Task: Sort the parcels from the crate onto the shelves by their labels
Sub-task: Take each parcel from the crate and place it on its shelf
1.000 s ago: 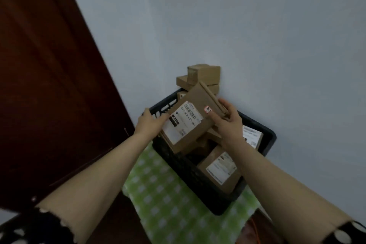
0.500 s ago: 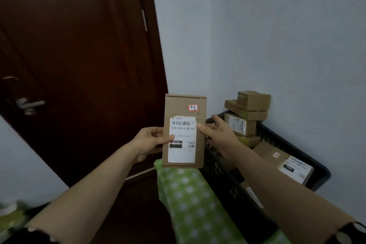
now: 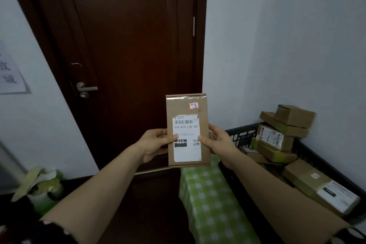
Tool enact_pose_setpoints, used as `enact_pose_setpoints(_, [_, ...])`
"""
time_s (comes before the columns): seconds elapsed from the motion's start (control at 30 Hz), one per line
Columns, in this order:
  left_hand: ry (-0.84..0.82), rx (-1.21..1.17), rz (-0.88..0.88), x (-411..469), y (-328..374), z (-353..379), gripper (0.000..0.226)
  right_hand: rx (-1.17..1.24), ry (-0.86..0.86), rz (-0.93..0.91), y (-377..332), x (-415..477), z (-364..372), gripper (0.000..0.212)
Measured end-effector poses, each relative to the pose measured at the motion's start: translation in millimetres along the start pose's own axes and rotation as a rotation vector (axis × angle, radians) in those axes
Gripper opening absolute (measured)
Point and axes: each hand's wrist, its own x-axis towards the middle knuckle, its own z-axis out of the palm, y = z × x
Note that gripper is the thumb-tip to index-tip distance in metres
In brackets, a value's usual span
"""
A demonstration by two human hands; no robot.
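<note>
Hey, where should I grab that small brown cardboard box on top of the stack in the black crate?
Likely from above and in front: the small brown cardboard box lies topmost, top face bare, the wall close behind. Span its narrow sides once the right hand frees itself from the flat brown labelled parcel.

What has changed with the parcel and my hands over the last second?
The flat cardboard parcel came up from over the black crate, moved left and turned upright, its label facing you in front of the door. The left hand and right hand kept gripping its side edges throughout. The other parcels stayed piled in the crate.
</note>
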Motion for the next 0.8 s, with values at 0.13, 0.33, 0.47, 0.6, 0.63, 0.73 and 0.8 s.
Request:
enact_pose_setpoints(0.13, [0.019,-0.002,0.009,-7.5,0.6,-15.5,0.028,0.014,-0.011,-0.009,-0.9,0.4,15.8,0.056])
enact_pose_setpoints(0.33, [0.046,-0.013,0.015,-18.2,-1.3,-31.1,0.032,0.024,-0.046,-0.012,-1.0,1.4,33.3,0.055])
enact_pose_setpoints(0.47, [0.072,-0.033,0.010,-25.6,-5.6,-43.3,0.033,0.014,-0.065,-0.005,1.5,4.3,47.0,0.058])
enact_pose_setpoints(0.6, [0.101,-0.041,0.000,-34.0,-10.8,-59.5,0.035,0.003,-0.091,-0.001,5.7,6.7,64.2,0.057])
enact_pose_setpoints(0.63, [0.108,-0.043,-0.006,-36.9,-12.0,-63.8,0.034,0.001,-0.097,0.006,7.0,7.0,69.6,0.056])
enact_pose_setpoints(0.73, [0.146,-0.046,-0.025,-47.3,-19.6,-78.8,0.030,0.005,-0.131,0.028,12.7,7.3,87.9,0.054])
enact_pose_setpoints(0.8, [0.178,-0.044,-0.034,-56.9,-25.9,-89.6,0.032,-0.009,-0.155,0.029,16.2,6.2,100.5,0.053])
